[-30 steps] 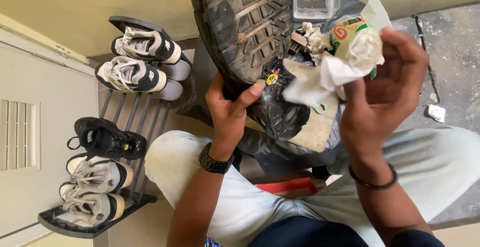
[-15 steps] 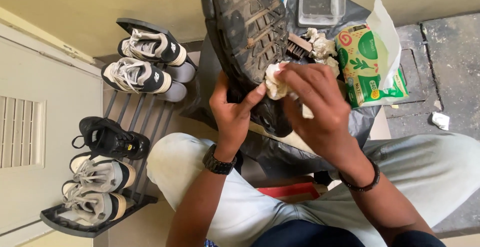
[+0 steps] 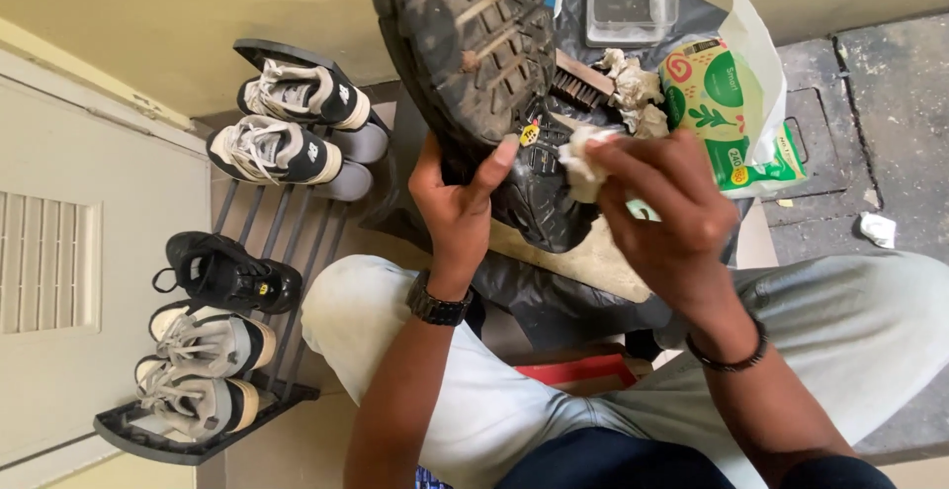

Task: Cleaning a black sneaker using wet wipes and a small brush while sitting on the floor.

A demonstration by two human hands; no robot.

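Note:
My left hand (image 3: 457,207) grips a black shoe (image 3: 474,64) at its heel end, holding it sole-up, and the tread is dusty. A small yellow sticker sits on the sole by my thumb. My right hand (image 3: 660,214) presses a crumpled white wipe (image 3: 583,158) against the heel part of the sole. A green pack of wipes (image 3: 717,103) with a white sheet sticking up lies just beyond my right hand. A brush (image 3: 581,82) and several used, dirty wipes (image 3: 633,88) lie beside the shoe.
A dark shoe rack (image 3: 277,252) on the left holds several pairs of shoes, white-and-black ones and a black one. A clear plastic box (image 3: 621,0) sits at the top. A black sheet lies under the shoe. A crumpled scrap (image 3: 876,228) lies on the concrete floor at right.
My right hand has brought the white wipe from beside the pack down onto the shoe's sole and slid it toward the heel. The left hand keeps its grip.

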